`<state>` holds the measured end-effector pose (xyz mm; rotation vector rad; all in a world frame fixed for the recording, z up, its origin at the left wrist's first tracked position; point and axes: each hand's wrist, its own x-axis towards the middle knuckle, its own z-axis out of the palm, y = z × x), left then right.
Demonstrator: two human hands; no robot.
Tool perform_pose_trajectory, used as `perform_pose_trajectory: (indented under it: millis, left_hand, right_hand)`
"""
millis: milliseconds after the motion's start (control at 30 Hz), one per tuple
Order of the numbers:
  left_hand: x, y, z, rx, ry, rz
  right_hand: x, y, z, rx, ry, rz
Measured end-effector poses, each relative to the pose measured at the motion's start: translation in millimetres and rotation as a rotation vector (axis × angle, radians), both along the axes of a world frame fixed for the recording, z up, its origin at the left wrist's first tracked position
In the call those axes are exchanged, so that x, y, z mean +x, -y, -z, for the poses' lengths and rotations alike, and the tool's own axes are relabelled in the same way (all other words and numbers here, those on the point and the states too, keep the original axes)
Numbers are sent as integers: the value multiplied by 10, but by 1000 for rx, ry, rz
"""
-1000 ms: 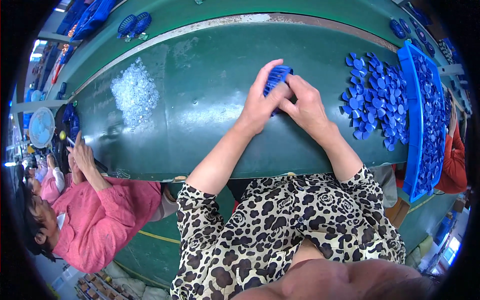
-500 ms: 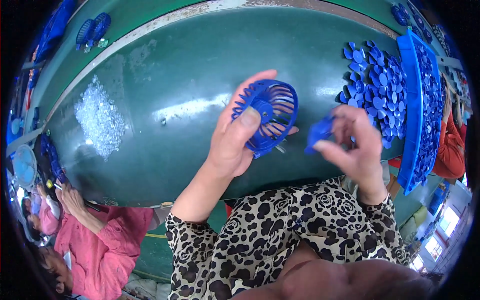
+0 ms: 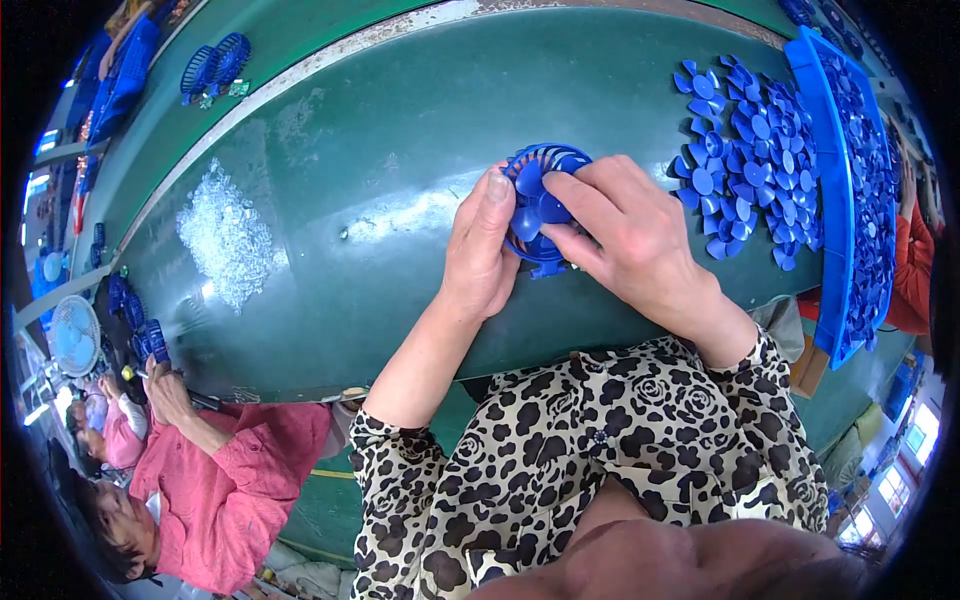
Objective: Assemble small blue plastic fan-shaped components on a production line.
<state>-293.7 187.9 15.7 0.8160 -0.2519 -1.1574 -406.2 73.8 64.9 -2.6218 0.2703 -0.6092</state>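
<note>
My left hand (image 3: 482, 245) is closed around the left side of a round blue fan housing (image 3: 548, 268) with slatted walls, its thumb up on the rim. Inside the housing sits a small blue fan blade (image 3: 531, 207), its lobes facing up. From the right, my right hand (image 3: 632, 222) pinches the blade's right side with thumb and fingers, over the housing's opening. The centre of the housing is hidden under the blade and my fingers.
Many loose blue fan blades (image 3: 755, 170) lie at the right, beside a blue tray (image 3: 832, 190) full of more. A pile of small clear pieces (image 3: 228, 235) is at the left. A co-worker in a pink shirt (image 3: 235, 475) sits left; two blue housings (image 3: 215, 65) lie at the far left.
My right hand has moved left with the fan blade and brought it into the housing. The housing now faces up more, still in my left hand.
</note>
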Motion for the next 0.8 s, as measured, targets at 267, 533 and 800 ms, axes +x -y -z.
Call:
perform_pose_trajectory:
  millis: [267,533,800]
  left_hand:
    - [4,0,-5,97,256,-95]
    - [2,-13,-12,123,451,-174]
    - [78,35,31,330,827,-158]
  right_hand:
    - [46,-10,101,-38,24,10]
    - [5,253,112,382,-94,41]
    - [107,295,370,810,-236,118]
